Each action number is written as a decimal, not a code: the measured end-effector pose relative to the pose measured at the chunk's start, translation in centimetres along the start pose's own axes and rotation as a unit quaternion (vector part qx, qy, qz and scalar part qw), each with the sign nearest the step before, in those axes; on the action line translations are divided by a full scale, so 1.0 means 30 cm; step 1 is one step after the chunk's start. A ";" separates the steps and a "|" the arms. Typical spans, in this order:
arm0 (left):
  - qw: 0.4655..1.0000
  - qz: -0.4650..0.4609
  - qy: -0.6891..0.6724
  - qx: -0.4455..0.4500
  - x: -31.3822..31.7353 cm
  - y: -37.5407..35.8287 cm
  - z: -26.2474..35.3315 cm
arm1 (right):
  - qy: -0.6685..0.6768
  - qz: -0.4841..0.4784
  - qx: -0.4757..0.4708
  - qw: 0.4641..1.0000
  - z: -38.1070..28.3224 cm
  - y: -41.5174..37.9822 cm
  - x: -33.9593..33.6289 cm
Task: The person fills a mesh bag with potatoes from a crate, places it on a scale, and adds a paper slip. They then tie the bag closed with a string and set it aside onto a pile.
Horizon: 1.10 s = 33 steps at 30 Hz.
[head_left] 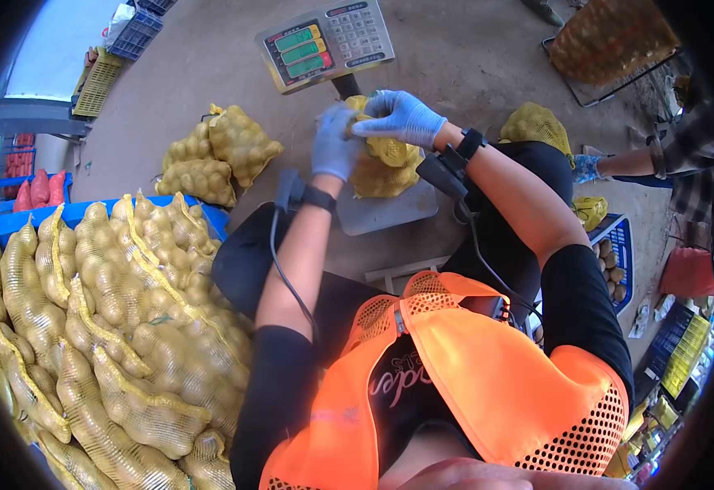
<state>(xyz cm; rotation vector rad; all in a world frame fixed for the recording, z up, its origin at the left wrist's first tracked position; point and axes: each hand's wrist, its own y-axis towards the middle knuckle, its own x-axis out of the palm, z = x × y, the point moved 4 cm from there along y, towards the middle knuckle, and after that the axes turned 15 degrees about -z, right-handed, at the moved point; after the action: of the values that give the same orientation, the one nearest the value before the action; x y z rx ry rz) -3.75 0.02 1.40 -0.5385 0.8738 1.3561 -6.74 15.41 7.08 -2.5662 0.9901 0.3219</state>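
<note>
A yellow mesh bag of potatoes stands upright on the metal scale plate, below the scale's display. My right hand, in a light blue glove, pinches the gathered yellow mesh at the top of the bag. Beside it, on the left of the bag's neck, my left hand wears the same kind of glove and is smeared by motion, so its fingers cannot be made out.
Several filled mesh bags lie in a blue-rimmed container at left. More bags sit on the floor beyond it. At right are another bag, a blue crate and a co-worker's gloved hand.
</note>
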 end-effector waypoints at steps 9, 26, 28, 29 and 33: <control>0.952 -0.031 -0.278 -0.122 -0.143 0.010 -0.005 | 0.426 0.198 -0.064 0.881 0.023 0.056 -0.134; 0.961 -0.028 -0.263 -0.075 -0.193 -0.059 -0.084 | 0.173 0.243 -0.029 0.954 0.027 -0.057 -0.105; 0.966 -0.023 -0.230 -0.120 -0.243 -0.067 -0.072 | 0.090 0.295 -0.014 0.951 0.040 -0.072 -0.126; 0.967 -0.016 -0.224 -0.118 -0.266 -0.066 -0.077 | 0.009 0.347 0.010 0.938 0.042 -0.080 -0.148; 0.945 0.062 -0.301 -0.110 -0.349 -0.059 -0.093 | 0.128 0.445 0.048 0.885 0.078 -0.109 -0.263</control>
<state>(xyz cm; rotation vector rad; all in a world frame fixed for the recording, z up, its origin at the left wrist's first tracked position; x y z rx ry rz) -2.48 -8.80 7.82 -0.2102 0.2588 1.6221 -10.43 23.34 8.48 -1.9238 2.1894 0.1460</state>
